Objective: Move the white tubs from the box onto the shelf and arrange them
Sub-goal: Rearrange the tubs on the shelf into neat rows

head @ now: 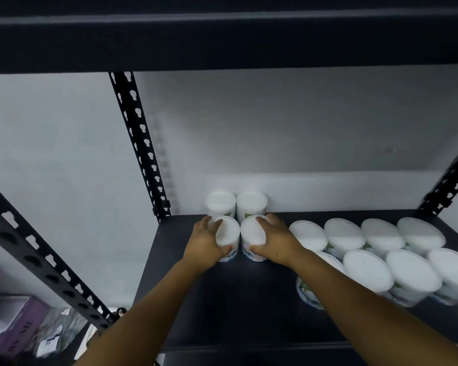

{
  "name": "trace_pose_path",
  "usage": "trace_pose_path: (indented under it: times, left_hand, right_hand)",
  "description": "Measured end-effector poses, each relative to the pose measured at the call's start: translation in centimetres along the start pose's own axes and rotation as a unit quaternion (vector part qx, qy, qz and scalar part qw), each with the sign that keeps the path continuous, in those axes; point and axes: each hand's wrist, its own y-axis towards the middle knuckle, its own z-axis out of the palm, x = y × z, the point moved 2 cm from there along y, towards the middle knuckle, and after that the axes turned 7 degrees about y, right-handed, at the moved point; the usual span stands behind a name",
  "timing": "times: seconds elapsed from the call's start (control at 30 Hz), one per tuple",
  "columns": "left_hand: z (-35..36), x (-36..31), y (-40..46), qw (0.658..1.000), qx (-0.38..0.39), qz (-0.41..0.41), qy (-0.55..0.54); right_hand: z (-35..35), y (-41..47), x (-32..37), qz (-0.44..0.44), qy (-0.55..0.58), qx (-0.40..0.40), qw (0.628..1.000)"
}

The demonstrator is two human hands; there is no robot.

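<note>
On the dark shelf [222,307] my left hand [205,243] grips one white tub [229,233] and my right hand [274,241] grips another white tub [252,232], side by side. Both stand upright on the shelf, just in front of two more white tubs [220,202] [251,202] against the back wall. To the right, several wider white tubs [365,270] stand in two rows. The box is out of view.
A black slotted upright [138,143] rises at the shelf's back left corner, another [452,180] at the back right. The upper shelf beam [222,40] runs overhead. Purple boxes and papers [19,326] lie lower left.
</note>
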Motion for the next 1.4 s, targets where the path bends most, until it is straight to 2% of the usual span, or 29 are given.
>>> trace_pose_path:
  times: [0.43,0.67,0.93,1.4]
  left_hand:
    - [-0.6,-2.3,-5.7,0.998,-0.043,-0.013,-0.037]
    - [-0.7,-4.0,-9.8,0.998,-0.024,-0.040,-0.039]
    - [-0.3,-5.2,-13.3,0.998,-0.026,-0.039,-0.050]
    - [-0.2,-4.4,-14.4,0.998,0.003,-0.030,-0.048]
  right_hand:
    - [-1.0,-5.9,-0.8,-0.043,-0.017,-0.034,0.998]
    - [-1.2,-9.9,-1.3,-0.038,-0.011,-0.021,0.999]
    - [-0.6,-12.5,-1.3,-0.048,-0.054,-0.020,0.997]
    - [0.7,-13.1,-1.2,-0.045,-0.103,-0.018,0.994]
